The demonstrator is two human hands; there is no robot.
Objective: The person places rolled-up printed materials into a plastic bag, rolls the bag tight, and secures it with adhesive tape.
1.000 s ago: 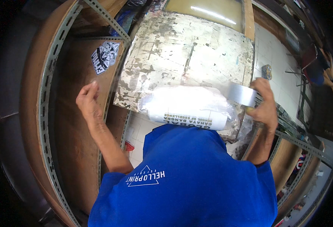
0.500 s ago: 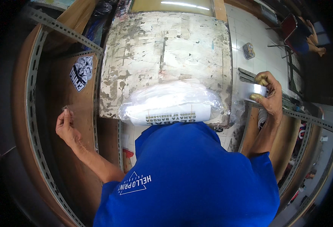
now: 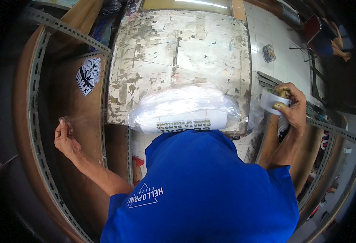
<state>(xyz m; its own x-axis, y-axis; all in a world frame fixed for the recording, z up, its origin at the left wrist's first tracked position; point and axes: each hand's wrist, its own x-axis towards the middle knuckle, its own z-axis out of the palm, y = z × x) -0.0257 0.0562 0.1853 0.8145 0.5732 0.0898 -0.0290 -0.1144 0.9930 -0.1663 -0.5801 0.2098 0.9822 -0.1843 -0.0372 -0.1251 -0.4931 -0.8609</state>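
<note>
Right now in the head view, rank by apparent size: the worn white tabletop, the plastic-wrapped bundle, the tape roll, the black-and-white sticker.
1. Worn white tabletop
2. Plastic-wrapped bundle
3. Black-and-white sticker and tape roll: look alike in size, and the roll is partly hidden by the right hand, so unranked.

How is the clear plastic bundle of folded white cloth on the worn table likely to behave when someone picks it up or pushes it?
The plastic-wrapped bundle looks soft and rounded, so it would probably sag if lifted at one end. Its glossy film suggests a slippery grip. Lying broad and low on the table, it seems unlikely to roll or tip, and would probably slide when pushed.
</note>
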